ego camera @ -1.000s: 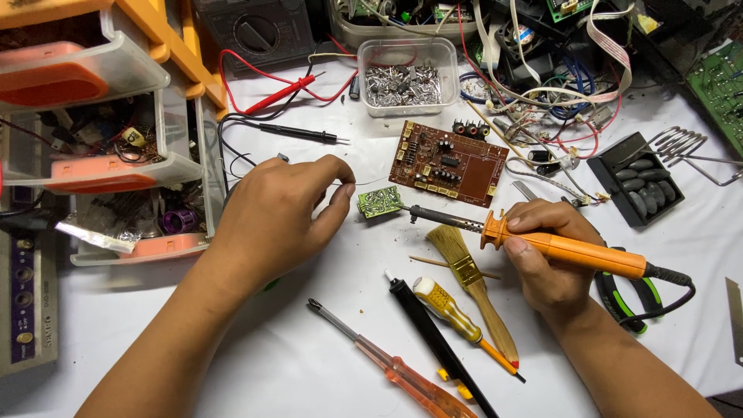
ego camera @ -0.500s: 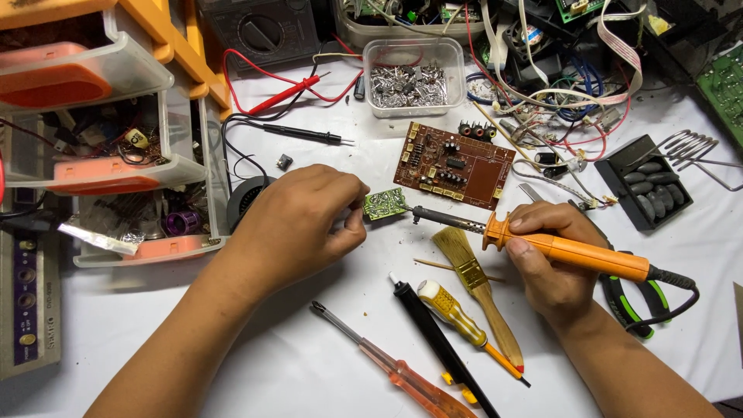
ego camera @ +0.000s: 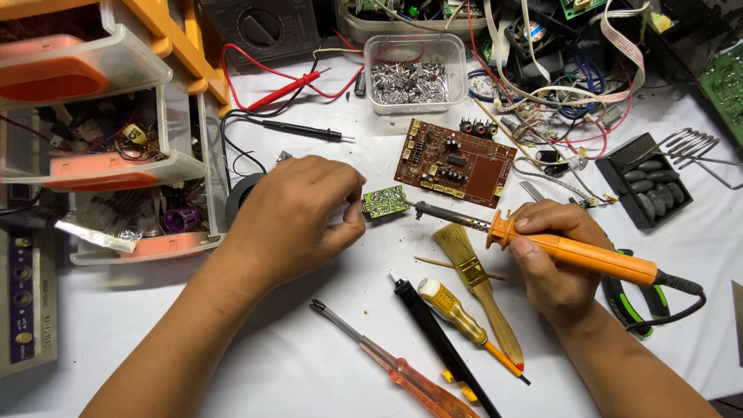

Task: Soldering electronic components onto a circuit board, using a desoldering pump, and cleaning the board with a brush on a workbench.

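Green board (ego camera: 385,202) pinched in left hand (ego camera: 290,217) fingers, low over surface beside brown board (ego camera: 455,162). Right hand (ego camera: 553,263) grips iron (ego camera: 542,240), tip at board edge. Risk: small board slips, tip burns left fingers or skids off.

Bare tabletop (ego camera: 232,348) beside screwdriver (ego camera: 395,368)

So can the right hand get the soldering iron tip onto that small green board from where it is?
Probably yes: the right hand holds the soldering iron, its tip already at the small green board, which the left hand pinches; nothing lies between.
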